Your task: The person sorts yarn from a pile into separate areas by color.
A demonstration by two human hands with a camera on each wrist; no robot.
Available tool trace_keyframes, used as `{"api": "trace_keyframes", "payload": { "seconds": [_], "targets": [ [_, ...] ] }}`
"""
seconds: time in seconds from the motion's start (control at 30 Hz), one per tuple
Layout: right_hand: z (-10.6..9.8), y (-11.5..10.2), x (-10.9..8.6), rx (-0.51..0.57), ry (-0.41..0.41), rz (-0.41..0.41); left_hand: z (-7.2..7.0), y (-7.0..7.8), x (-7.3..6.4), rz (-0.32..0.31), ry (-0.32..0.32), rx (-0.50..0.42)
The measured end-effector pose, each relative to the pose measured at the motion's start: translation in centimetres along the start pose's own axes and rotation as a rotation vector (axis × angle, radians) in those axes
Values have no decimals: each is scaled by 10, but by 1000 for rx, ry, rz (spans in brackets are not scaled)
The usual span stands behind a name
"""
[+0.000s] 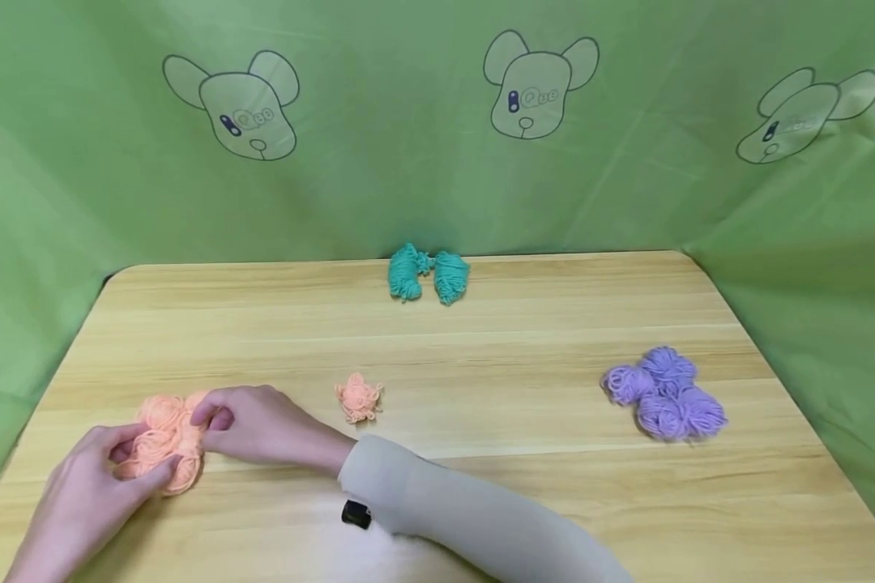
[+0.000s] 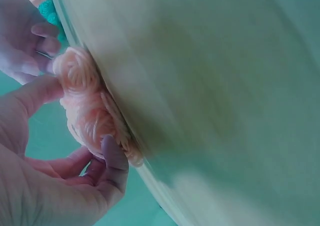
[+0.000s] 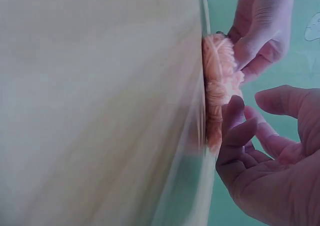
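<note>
A clump of peach yarn balls [image 1: 159, 444] lies at the left of the table. My left hand [image 1: 87, 486] grips the clump from its near left side, thumb along the front and fingers behind; the left wrist view shows the thumb pressed on the yarn [image 2: 95, 126]. At the clump's right side is my right hand [image 1: 262, 425], fingers bent, fingertips touching the yarn. A gap shows between its thumb and fingers in the right wrist view. One small peach yarn ball [image 1: 359, 398] with loose loops sits apart, beyond the right forearm.
Two teal yarn bundles [image 1: 428, 275] lie at the table's back edge. Several purple yarn balls [image 1: 667, 395] are grouped on the right. A green curtain [image 1: 408, 178] with printed animal heads rises behind the wooden table [image 1: 539, 502]. A black object [image 1: 356, 514] shows at the right sleeve.
</note>
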State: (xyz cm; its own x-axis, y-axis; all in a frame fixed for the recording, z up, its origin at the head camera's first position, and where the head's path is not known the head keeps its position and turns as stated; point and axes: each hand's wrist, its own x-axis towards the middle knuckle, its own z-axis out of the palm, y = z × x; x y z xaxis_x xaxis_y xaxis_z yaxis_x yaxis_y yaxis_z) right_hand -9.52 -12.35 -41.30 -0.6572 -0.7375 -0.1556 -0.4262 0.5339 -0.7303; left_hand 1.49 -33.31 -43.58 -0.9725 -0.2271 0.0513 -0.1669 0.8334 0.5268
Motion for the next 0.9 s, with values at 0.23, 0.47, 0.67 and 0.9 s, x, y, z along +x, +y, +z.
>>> {"api": "trace_keyframes", "payload": {
  "seconds": [0.23,0.47,0.67,0.9],
  "targets": [
    [-13,6,-21,176,48,0,-1,3,0,-18,-5,-1],
    [-33,14,-41,230,104,-13,-1,5,1,-42,-24,3],
    [-50,28,-55,265,150,-28,1,7,3,-46,-33,3],
    [-63,43,-64,334,230,-62,0,4,1,-42,-20,3]
  ]
}}
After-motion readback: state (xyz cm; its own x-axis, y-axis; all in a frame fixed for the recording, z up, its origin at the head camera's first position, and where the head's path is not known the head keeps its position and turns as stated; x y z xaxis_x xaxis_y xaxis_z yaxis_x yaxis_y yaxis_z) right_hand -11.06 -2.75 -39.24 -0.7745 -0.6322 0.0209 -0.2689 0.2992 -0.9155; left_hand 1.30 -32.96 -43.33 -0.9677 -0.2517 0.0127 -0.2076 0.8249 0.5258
